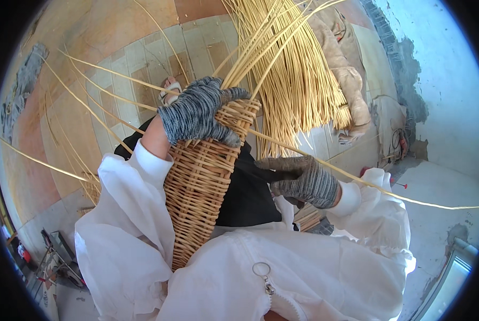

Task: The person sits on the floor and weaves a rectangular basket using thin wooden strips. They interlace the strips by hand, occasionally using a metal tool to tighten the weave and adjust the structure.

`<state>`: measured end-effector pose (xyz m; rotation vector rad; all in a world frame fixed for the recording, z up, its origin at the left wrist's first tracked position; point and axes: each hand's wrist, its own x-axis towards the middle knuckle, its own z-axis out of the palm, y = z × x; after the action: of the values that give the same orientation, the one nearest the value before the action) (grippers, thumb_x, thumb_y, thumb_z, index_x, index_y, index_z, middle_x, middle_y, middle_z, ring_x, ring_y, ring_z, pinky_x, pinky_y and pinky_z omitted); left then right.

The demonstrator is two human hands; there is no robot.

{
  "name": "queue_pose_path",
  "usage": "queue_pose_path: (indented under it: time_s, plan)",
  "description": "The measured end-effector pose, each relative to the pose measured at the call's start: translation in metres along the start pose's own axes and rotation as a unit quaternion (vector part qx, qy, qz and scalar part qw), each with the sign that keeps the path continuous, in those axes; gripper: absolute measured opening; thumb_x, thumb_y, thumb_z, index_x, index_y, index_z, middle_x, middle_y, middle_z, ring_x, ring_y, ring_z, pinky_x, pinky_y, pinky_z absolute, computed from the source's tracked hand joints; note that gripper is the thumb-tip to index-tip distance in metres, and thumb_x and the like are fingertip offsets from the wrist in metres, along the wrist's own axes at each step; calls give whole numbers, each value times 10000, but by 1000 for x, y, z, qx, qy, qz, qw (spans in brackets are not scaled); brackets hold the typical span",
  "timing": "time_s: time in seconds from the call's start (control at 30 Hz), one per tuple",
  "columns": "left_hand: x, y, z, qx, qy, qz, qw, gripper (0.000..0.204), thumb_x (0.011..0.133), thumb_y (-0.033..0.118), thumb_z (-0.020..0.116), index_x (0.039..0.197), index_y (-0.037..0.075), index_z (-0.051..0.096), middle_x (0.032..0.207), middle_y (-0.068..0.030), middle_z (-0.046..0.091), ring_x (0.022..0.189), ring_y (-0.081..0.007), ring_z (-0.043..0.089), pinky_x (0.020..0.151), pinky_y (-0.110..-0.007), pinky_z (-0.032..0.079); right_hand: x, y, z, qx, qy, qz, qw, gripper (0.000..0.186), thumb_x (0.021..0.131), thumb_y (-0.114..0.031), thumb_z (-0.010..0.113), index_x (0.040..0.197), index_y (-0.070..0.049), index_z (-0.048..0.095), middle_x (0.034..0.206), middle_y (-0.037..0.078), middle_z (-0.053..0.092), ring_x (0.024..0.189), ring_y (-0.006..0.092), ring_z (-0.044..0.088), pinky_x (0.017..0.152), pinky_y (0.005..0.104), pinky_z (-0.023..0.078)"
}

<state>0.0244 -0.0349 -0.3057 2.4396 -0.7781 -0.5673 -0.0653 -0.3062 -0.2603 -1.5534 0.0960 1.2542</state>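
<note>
One half-woven wicker basket, narrow and cone-shaped, lies across the person's lap with its pointed end toward the white jacket and its open rim pointing away. The left hand, in a grey knitted glove, has its grip closed over the rim of the basket, fingers wrapped down the outer weave. Loose upright cane stakes rise from the rim just beside that hand and fan out above it. The right hand, also in a grey glove, sits to the right of the basket, clear of the weave, its grip pinched together on one long cane strand that runs from the basket rim out to the right. One large bundle of canes lies on the tiled floor beyond the basket. No package or label shows.
</note>
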Motion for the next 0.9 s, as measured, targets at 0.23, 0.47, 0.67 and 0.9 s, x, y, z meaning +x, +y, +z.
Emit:
queue_pose_path:
  time_s: [0.23,0.47,0.67,0.9]
  plan:
    - [0,1,6,-63,43,58,995,924,546,563,845,1327,169,550,1149,-151,580,1146,-344,530,993,-431,401,-11,3,-8,66,-153,6,986,705,868,-68,603,1489,-206,300,606,43,538,435,109,514,357,269,425]
    - [16,-19,22,-292,109,40,949,514,862,339,693,1319,147,556,1221,-150,610,1162,-265,568,1022,-352,421,-14,-18,4,-717,143,-186,657,747,805,7,537,1461,-307,369,739,98,602,587,189,601,507,306,490]
    - [-44,33,0,-424,330,57,842,540,901,80,598,1388,-25,388,1236,-158,576,1096,-214,590,946,-300,481,-46,-37,26,-660,233,-297,650,552,785,-221,714,1312,-189,555,1127,155,634,1148,327,566,974,433,471]
    - [-85,112,21,-602,177,62,776,332,898,24,583,1219,-29,519,984,-106,662,767,-151,662,516,-212,532,-7,-66,-9,-122,163,-409,890,370,868,-311,695,1021,25,660,838,48,684,788,183,675,742,242,549]
